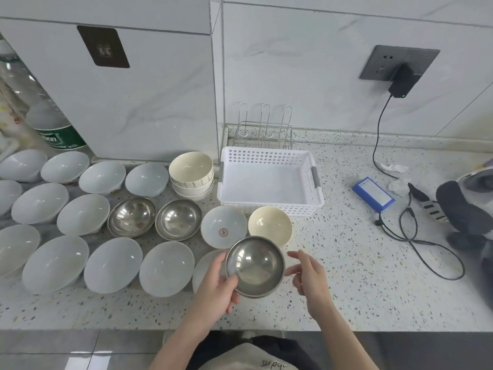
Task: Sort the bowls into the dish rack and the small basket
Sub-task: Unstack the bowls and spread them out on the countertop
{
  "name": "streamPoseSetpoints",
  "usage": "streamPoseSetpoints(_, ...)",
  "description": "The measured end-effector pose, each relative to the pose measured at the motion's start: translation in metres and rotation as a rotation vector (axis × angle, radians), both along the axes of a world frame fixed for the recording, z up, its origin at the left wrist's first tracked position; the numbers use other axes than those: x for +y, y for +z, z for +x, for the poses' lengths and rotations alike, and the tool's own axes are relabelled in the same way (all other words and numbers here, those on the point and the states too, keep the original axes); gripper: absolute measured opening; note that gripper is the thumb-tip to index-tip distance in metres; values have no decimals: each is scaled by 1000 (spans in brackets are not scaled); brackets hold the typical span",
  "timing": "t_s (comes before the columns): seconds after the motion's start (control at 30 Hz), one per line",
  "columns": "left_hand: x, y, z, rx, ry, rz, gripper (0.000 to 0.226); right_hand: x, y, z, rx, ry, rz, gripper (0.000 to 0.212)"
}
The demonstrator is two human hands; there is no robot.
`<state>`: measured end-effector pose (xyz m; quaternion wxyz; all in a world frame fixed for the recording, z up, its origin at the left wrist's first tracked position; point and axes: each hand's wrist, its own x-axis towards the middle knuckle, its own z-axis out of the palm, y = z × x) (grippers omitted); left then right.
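left hand grips the round stainless steel bowl by its near-left rim, lifted above the speckled countertop. right hand hangs open just beside the bowl's right edge, fingers spread, holding nothing (it may be brushing the rim, hard to tell). beyond sits the white perforated plastic basket, and behind that the small wire dish rack. 2 more steel bowls rest among the pale white bowls on the left.

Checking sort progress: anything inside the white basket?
The basket shows only its bare white floor, no bowls. The near wall hides a thin strip of floor. The steel bowl is in the left hand.
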<state>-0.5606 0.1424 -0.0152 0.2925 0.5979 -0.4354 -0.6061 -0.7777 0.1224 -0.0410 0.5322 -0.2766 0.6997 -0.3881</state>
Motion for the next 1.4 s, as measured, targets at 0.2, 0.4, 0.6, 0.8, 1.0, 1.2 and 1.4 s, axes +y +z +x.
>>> streamPoseSetpoints(0.2,-1,-11,-26,-164,-224,-19,53,34,2,-17,100,139,-84,32)
streamPoseSetpoints(0.4,-3,-18,-38,-297,-347,-62,64,44,-10,-26,292,234,-50,17)
streamPoseSetpoints(0.6,-6,-19,-41,-488,-505,-153,99,41,-17,-31,398,288,-46,21)
streamPoseSetpoints(0.8,-5,-17,-42,-630,-553,-170,103,35,-19,-33,408,325,-53,27)
streamPoseSetpoints(1.0,-6,-20,-41,-776,-587,-147,103,34,-20,-27,417,400,-50,28)
streamPoseSetpoints(1.2,-9,-18,-42,-797,-587,-127,101,30,-17,-29,396,417,-9,27)
streamPoseSetpoints(1.4,-12,-10,-37,-690,-569,-116,94,23,-9,-34,502,440,48,26)
